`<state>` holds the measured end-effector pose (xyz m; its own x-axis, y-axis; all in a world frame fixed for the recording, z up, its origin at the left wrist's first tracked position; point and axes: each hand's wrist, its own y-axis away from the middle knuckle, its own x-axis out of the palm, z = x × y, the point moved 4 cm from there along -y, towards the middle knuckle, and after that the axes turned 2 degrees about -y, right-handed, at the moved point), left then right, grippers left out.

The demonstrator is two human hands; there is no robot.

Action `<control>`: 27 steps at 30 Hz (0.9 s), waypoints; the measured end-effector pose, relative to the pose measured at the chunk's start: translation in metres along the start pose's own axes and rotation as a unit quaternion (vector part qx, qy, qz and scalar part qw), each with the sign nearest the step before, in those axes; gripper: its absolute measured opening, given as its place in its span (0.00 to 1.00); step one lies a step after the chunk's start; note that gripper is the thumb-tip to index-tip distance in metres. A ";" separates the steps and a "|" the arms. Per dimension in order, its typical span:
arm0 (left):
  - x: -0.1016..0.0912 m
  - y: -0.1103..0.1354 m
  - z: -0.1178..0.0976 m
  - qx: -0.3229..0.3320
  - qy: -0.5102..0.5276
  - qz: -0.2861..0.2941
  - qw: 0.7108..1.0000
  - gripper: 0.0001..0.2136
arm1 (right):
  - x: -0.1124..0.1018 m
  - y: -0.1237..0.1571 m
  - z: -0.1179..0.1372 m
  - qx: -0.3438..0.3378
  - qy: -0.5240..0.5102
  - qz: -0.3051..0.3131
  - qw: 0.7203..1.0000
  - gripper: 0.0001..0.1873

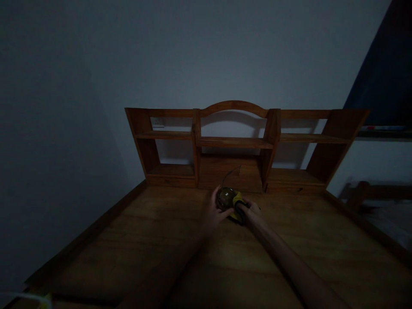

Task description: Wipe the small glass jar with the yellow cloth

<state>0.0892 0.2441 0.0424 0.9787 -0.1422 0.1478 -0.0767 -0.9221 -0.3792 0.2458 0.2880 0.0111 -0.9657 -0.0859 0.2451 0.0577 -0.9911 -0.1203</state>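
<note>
Above the wooden desktop [225,253], my left hand [215,210] grips the left side of a round, shiny, brownish object [226,198] that looks like glass. Its exact kind is hard to make out in the dim light. A thin dark curved strand [231,172] rises behind it, and I cannot tell whether the two are joined. My right hand [252,212] is closed on a yellow-and-black cloth [238,207], which presses against the right side of the round object. Part of the cloth hangs below the fingers.
A wooden shelf unit [234,143] with several compartments stands along the desk's back edge. Behind it is a pale wall [193,56] with a socket [157,123]. A dark window [383,73] and wooden furniture [363,191] are at right. A pale cord [28,295] lies at lower left.
</note>
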 end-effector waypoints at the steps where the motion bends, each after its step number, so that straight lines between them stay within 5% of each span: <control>1: 0.000 0.000 0.000 0.005 -0.005 0.003 1.000 0.45 | 0.000 0.000 -0.001 -0.001 0.005 0.004 1.000 0.23; 15: -0.009 -0.003 -0.010 0.140 -0.307 -0.054 0.940 0.39 | 0.010 0.009 0.017 -0.050 0.036 0.112 0.992 0.20; 27: -0.003 0.006 -0.006 0.128 -0.457 0.028 0.880 0.38 | 0.008 0.009 0.023 -0.075 0.068 0.124 0.987 0.22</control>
<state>0.0847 0.2369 0.0455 0.7272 0.2715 -0.6305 -0.1996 -0.7952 -0.5726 0.2448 0.2764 0.0341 -0.9524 -0.2990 0.0593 0.2680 -0.9140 -0.3046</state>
